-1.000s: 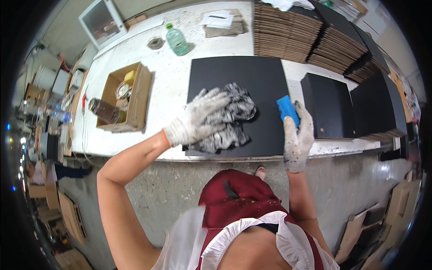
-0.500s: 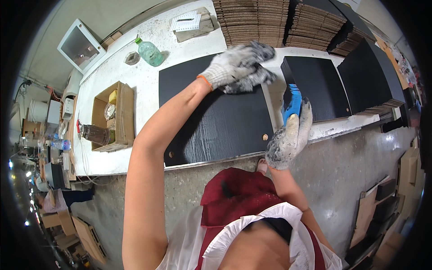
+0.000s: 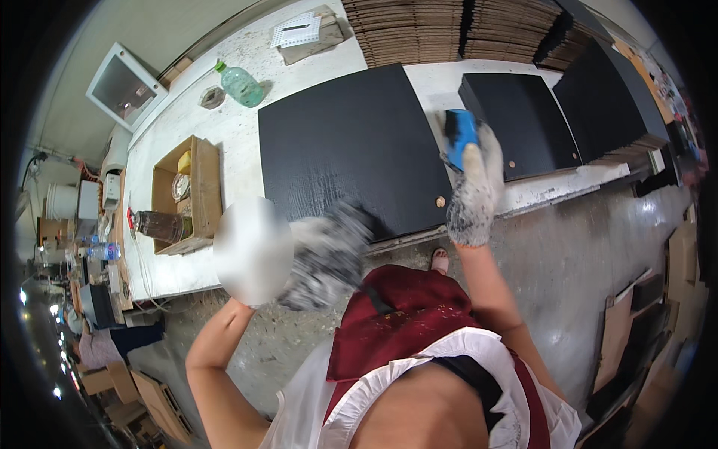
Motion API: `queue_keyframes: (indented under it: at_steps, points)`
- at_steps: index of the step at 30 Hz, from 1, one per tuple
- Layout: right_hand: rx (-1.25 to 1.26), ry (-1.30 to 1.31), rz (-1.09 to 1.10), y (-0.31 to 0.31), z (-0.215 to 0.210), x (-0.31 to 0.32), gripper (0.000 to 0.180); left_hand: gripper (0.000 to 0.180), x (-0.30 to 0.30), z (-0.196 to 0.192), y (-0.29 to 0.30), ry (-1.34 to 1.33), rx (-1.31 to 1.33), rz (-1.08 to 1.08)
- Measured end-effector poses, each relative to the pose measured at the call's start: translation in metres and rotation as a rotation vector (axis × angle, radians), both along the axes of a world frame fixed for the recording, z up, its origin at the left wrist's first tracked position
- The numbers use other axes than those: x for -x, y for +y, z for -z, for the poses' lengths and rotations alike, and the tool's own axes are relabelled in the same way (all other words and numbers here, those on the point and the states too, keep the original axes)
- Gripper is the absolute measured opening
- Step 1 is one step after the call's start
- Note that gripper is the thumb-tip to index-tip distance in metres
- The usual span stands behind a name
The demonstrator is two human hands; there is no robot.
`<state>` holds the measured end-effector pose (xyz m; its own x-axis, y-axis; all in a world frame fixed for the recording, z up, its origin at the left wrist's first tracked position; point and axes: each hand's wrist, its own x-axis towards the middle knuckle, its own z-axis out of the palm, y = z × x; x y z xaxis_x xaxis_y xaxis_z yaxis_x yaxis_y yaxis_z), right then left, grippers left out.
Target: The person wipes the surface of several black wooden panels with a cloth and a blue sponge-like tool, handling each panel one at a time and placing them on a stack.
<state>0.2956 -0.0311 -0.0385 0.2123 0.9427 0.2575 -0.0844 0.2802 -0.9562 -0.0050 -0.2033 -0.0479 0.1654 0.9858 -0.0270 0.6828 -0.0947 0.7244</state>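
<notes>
A large black board (image 3: 351,142) lies flat on the white workbench (image 3: 239,142). My left hand (image 3: 258,251), in a white glove and motion-blurred, is off the board near its front left corner and grips a grey rag (image 3: 329,254) that hangs blurred over the bench edge. My right hand (image 3: 475,183), in a speckled glove, rests at the board's right edge and holds a small blue block (image 3: 460,135). A small round brown piece (image 3: 440,200) sits at the board's front right corner.
A cardboard box (image 3: 187,194) with small items and a dark jar (image 3: 157,224) stand at the left. A green bottle (image 3: 241,84) is at the back. More black boards (image 3: 523,123) lie to the right. Corrugated cardboard stacks (image 3: 449,30) line the back.
My left hand pulled the rag from the far side of the board back to its front left corner. My right hand with the blue block stayed at the board's right edge.
</notes>
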Motion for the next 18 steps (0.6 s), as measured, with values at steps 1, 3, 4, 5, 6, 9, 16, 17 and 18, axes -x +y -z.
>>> queue_keyframes:
  at_steps: [1, 3, 4, 5, 6, 9, 16, 17, 18]
  points:
    - [0.079, 0.108, -0.096, -0.002, -0.012, 0.004, 0.044, 0.053, 0.039, 0.033, -0.027, -0.138, 0.107, -0.476]
    - [-0.033, -0.086, -0.108, 0.001, -0.007, 0.005, 0.044, 0.047, 0.019, 0.001, -0.001, -0.496, -0.098, -0.525]
    - [-0.101, -0.19, -0.09, 0.004, 0.001, 0.007, 0.044, 0.043, 0.013, -0.013, 0.013, -0.679, -0.174, -0.544]
    - [-0.166, -0.297, -0.072, 0.005, 0.005, 0.009, 0.044, 0.04, 0.019, -0.01, 0.022, -0.801, -0.158, -0.556]
    - [-0.111, -0.32, -0.075, 0.0, -0.001, 0.014, 0.044, 0.038, 0.03, -0.003, 0.021, -0.862, -0.104, -0.582]
    - [-0.188, -0.496, 0.067, 0.003, 0.002, 0.01, 0.045, 0.035, 0.039, 0.002, 0.031, -0.974, -0.034, -0.571]
    - [-0.181, -0.579, -0.123, -0.024, -0.011, 0.014, 0.052, 0.046, 0.03, -0.014, 0.041, -1.114, -0.024, -0.447]
    - [-0.181, -0.559, -0.145, -0.029, -0.009, 0.018, 0.053, 0.046, 0.037, -0.012, 0.04, -1.111, -0.01, -0.434]
    - [-0.215, -0.52, -0.154, -0.035, -0.006, 0.023, 0.052, 0.046, 0.048, -0.008, 0.034, -1.111, 0.009, -0.426]
